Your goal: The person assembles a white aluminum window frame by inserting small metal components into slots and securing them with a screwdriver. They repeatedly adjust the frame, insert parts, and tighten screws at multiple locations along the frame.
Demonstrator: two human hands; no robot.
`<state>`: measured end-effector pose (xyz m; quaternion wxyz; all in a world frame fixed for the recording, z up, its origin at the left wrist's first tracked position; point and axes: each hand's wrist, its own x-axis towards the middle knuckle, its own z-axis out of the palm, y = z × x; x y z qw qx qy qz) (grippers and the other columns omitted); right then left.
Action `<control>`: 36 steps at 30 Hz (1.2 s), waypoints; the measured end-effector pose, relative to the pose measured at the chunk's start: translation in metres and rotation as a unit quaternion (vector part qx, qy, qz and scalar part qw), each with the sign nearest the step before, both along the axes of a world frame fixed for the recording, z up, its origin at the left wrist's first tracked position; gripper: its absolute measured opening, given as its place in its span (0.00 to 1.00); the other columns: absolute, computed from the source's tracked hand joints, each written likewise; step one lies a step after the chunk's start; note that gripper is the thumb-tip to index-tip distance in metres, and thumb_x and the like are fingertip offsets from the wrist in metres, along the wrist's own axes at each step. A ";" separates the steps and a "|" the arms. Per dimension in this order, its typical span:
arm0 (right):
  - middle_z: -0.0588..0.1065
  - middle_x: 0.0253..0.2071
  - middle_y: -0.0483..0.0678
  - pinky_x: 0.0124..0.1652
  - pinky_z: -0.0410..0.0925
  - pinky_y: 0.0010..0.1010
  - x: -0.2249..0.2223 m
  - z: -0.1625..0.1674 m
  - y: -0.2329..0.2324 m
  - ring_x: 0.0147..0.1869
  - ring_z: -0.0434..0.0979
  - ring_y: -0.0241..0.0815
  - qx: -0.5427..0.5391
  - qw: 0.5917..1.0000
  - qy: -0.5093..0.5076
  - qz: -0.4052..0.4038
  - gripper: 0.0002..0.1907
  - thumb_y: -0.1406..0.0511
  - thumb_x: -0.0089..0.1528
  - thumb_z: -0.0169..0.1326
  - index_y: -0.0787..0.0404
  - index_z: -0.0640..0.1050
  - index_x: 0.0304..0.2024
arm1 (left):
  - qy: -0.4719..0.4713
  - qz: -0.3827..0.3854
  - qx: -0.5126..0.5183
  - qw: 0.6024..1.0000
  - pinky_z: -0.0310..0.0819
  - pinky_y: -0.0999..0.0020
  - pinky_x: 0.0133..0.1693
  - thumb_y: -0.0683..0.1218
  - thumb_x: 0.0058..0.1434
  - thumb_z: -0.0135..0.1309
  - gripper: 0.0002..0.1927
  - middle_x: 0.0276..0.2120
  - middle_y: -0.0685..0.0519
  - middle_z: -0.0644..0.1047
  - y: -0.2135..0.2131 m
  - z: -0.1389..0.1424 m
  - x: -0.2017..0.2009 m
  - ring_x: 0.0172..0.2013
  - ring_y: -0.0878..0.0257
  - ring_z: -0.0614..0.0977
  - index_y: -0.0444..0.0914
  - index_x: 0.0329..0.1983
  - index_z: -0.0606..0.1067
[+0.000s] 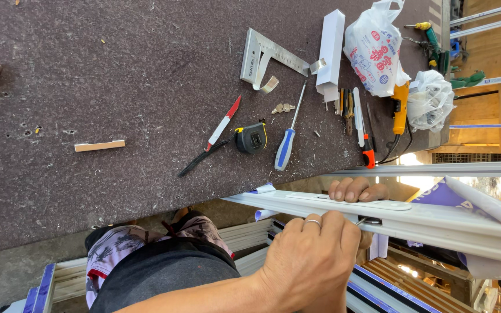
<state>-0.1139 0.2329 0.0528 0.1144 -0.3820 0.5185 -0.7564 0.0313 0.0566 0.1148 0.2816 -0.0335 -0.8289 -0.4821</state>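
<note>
Head view. A white window-frame profile [436, 223] was seen lying across the lower right, from about 9 o'clock to 4 o'clock of the hands, off the edge of the dark workbench [117, 69]. The left hand [356, 190] was wrapped over the profile's far edge, fingers curled narrow upon it. The right hand [311, 261] was closed round a small tool whose dark tip [362, 221] was set against the profile beside a white fitting plate [372, 204]; the tool itself was largely hidden, so its kind could not be told.

Risk was judged as follows: the tip could slip off the smooth profile towards the left fingers, which lay just beside it. The profile, held by hand only as far as could be seen, could twist or slide under pressure.

Packages: a white plastic bag [375, 46] with red and blue round marks stood at 1 o'clock of the bench; a clear crumpled bag [430, 101] lay just right of it. A long white box [330, 49] lay at 12 o'clock. A purple-and-white printed sheet [471, 200] rested at 3 o'clock upon the profile.
</note>
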 end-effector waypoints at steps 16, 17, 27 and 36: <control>0.71 0.44 0.48 0.48 0.66 0.32 0.002 -0.001 0.005 0.47 0.71 0.40 -0.002 1.000 -0.002 -0.008 0.25 0.61 0.59 0.68 0.57 0.71 0.54 | 0.068 0.022 0.009 0.997 0.69 0.63 0.34 0.47 0.64 0.54 0.09 0.32 0.53 0.70 0.007 -0.022 -0.012 0.33 0.59 0.76 0.38 0.40 0.70; 0.71 0.44 0.48 0.48 0.66 0.32 0.002 -0.001 0.005 0.47 0.71 0.40 -0.001 1.000 0.000 -0.011 0.25 0.61 0.59 0.68 0.57 0.71 0.54 | 0.049 0.029 0.013 0.998 0.69 0.63 0.32 0.48 0.64 0.54 0.09 0.31 0.52 0.70 0.009 -0.020 -0.011 0.31 0.59 0.76 0.38 0.38 0.70; 0.71 0.44 0.48 0.48 0.66 0.32 0.032 -0.003 -0.003 0.47 0.72 0.40 -0.007 0.999 0.020 -0.028 0.25 0.61 0.60 0.68 0.57 0.71 0.55 | 0.093 0.039 0.004 0.995 0.68 0.63 0.36 0.46 0.62 0.55 0.08 0.31 0.54 0.70 0.005 -0.021 -0.012 0.33 0.60 0.75 0.41 0.34 0.68; 0.71 0.44 0.48 0.48 0.66 0.32 0.047 -0.004 -0.006 0.47 0.72 0.40 -0.004 0.999 0.031 -0.027 0.25 0.61 0.61 0.67 0.57 0.71 0.55 | 0.166 0.038 0.000 0.985 0.67 0.63 0.40 0.44 0.64 0.57 0.08 0.36 0.54 0.70 0.001 -0.022 -0.011 0.37 0.60 0.75 0.39 0.42 0.70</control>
